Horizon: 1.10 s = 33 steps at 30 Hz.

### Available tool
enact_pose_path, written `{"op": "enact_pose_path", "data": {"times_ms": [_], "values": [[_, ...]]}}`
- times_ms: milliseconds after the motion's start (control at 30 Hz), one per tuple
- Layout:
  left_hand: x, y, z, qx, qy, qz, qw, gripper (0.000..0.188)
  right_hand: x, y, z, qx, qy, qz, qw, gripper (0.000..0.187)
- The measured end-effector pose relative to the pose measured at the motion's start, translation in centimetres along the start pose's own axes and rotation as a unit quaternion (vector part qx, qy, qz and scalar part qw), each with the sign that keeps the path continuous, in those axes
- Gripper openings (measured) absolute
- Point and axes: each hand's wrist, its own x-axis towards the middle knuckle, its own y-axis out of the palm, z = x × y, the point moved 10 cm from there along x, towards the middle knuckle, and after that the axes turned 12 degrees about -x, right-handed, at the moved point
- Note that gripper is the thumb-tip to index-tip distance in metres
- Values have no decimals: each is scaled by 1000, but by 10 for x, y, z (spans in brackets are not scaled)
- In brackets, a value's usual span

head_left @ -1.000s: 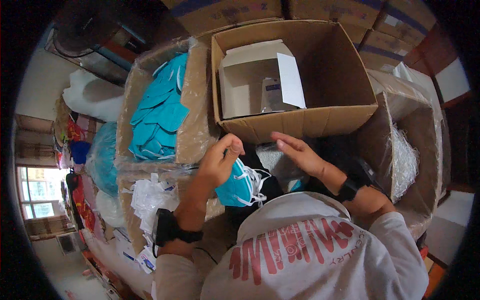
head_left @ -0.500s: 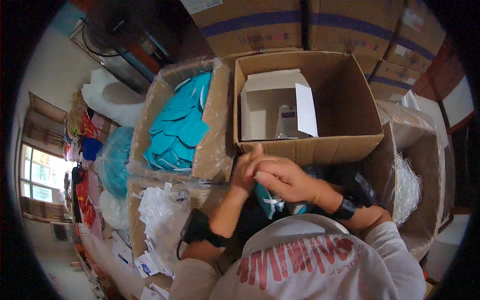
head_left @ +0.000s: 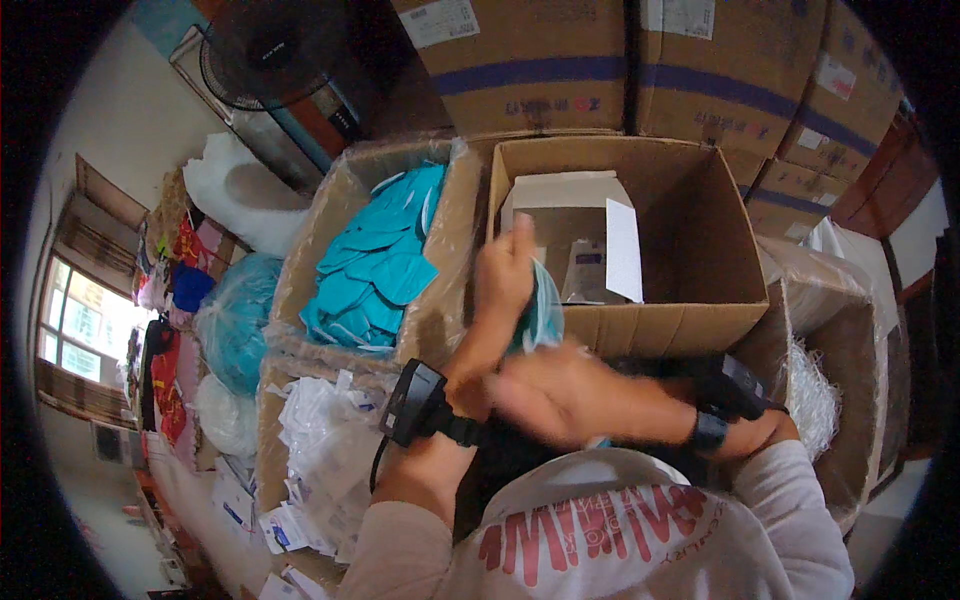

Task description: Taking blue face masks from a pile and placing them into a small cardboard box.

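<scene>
My left hand (head_left: 503, 275) is raised by the front wall of an open cardboard carton (head_left: 640, 325), thumb pointing up. It grips a teal face mask (head_left: 545, 308) with pale edges, which hangs beside the fingers. Just below, my right hand (head_left: 540, 392) is smeared by motion, so its fingers cannot be made out. A little more teal shows under the right wrist. Inside the carton stands a smaller open cream box (head_left: 575, 185) with a raised white flap (head_left: 622, 250) and a printed packet in it.
Left of the carton, a plastic-lined box holds many teal masks (head_left: 375, 255). Nearer lie white packets (head_left: 315, 425) in another lined box. A box at right holds white strands (head_left: 815, 395). Stacked cartons (head_left: 535, 75) and a fan (head_left: 265, 50) stand behind.
My hands, pressed together before, have come apart. The left has risen with the teal mask; the right has dropped lower. The whole view has shifted slightly.
</scene>
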Motion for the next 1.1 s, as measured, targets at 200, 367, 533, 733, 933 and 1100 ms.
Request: {"op": "enact_pose_path", "data": {"times_ms": [200,367,533,733,933,1100], "values": [[10,-42,5,-88,-77,-134,984,48,-18,-43,-65,57,132,-129,981,25],[-26,-6,15,-195,-152,-97,964,50,-21,-66,-142,120,252,-226,933,39],[-23,-5,26,-239,-134,-113,955,58,-33,6,-112,147,234,-63,959,34],[-19,-32,45,-202,-148,-139,958,64,-58,17,-105,17,292,53,955,19],[-27,-9,38,-26,-132,-68,989,60,12,-21,-51,66,40,-143,987,23],[16,9,41,55,-73,-10,996,61,28,40,-3,-79,119,130,981,26]]}}
